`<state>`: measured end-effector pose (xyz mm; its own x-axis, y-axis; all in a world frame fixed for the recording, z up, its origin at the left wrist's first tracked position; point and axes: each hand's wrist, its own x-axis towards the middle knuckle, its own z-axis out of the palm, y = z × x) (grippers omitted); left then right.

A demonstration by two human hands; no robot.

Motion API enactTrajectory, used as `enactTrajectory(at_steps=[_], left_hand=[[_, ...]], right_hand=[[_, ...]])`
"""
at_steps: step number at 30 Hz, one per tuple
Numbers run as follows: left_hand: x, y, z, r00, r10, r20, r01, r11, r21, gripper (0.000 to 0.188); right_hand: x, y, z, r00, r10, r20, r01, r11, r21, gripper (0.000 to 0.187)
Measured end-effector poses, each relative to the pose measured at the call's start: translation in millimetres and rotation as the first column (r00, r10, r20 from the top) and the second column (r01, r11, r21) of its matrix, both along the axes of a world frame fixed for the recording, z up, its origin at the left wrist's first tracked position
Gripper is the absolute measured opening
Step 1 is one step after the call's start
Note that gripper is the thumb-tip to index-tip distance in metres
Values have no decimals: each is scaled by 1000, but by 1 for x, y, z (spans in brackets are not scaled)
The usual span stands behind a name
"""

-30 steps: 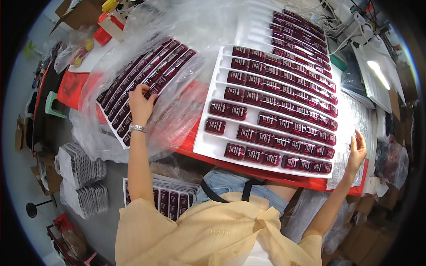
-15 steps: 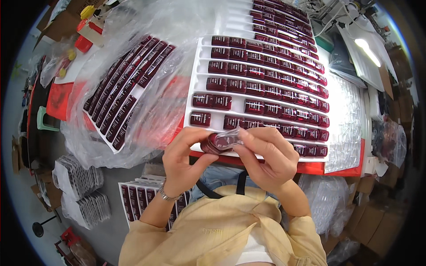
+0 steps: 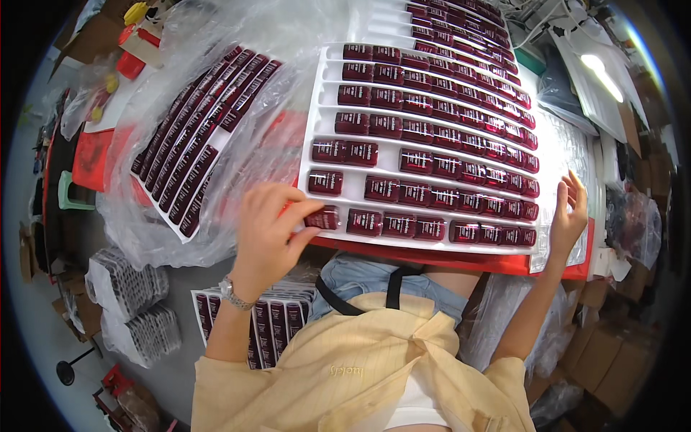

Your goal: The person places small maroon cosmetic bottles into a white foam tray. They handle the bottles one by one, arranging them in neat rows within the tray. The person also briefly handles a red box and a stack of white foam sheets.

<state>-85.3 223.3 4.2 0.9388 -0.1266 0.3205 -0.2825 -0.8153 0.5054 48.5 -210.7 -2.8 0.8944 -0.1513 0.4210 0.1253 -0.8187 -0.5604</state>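
Observation:
My left hand (image 3: 273, 227) pinches a small dark red bottle (image 3: 323, 218) with pale print, at the left end of the nearest row in a white tray (image 3: 392, 171). The bottle lies on its side in that row, and the fingertips are still round its left end. Several rows of matching dark red bottles (image 3: 400, 225) fill the tray, with a few gaps between them. Off to the right, my right hand (image 3: 568, 216) has its fingers stretched upward and apart, holding nothing that shows. It is over a sheet of clear plastic pieces (image 3: 558, 162) beside the tray.
A second tray of dark red bottles (image 3: 194, 155) lies tilted at the left on crumpled clear plastic film (image 3: 237, 187). More filled trays (image 3: 277, 327) stand below the table's red edge (image 3: 403, 255). Bundled stacks (image 3: 129, 288) sit on the floor at left; cardboard boxes (image 3: 612, 360) at right.
My hands have parted. The left has brought the bottle down to the tray's nearest row; the right has let go of the clear plastic piece and moved right to the clear sheet.

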Motion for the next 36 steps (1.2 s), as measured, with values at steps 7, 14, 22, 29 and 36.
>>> enactTrajectory(at_steps=[7, 14, 22, 29, 36], left_hand=[[14, -12, -6, 997, -73, -14, 73, 997, 14, 38], [42, 5, -4, 998, -16, -54, 18, 999, 38, 38], [34, -36, -3, 998, -2, -63, -33, 838, -545, 43], [33, -95, -5, 998, -57, 35, 62, 604, -794, 47], [30, -37, -12, 996, 5, -93, -65, 755, -652, 40]], right_hand=[[14, -146, -98, 981, -187, -59, 106, 761, -640, 38], [30, -150, -75, 956, -221, -191, 94, 852, -515, 22], [-18, 69, 45, 939, 344, -13, -246, 695, 676, 36], [-57, 191, 35, 815, 529, 237, -575, 687, 444, 37], [-24, 93, 50, 592, 800, -94, -775, 597, 207, 52]])
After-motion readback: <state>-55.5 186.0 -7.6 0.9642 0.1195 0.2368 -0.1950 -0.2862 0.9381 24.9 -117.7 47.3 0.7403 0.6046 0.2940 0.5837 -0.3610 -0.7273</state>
